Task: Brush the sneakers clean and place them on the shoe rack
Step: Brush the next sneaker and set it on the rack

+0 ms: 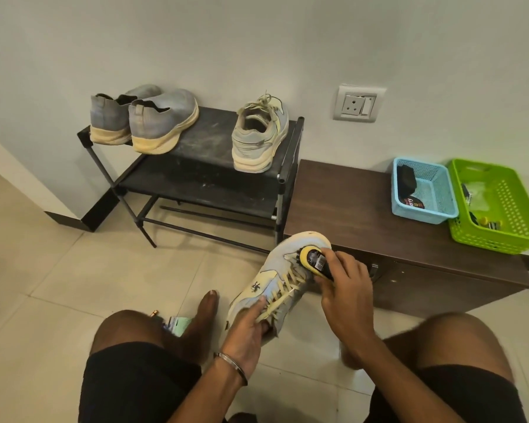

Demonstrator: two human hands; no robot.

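A pale wall and a tiled floor (74, 270) fill the room, with lots of bare floor at the left. A black shoe rack (202, 166) stands in the upper middle of the frame. Two grey sneakers (141, 117) sit at its left edge, heels hanging over a little. One laced sneaker (258, 135) sits near its right edge. Just right of it is a brown worktop (348, 203) with a blue basket (423, 190) and a green basket (498, 206), cut off at the right edge. Low in the middle, the left hand (248, 328) grips the heel end of another sneaker (281, 270). The right hand (345, 288) is curled around a yellow brush (313, 259), pressed on the toe. Things inside the baskets are hard to make out.
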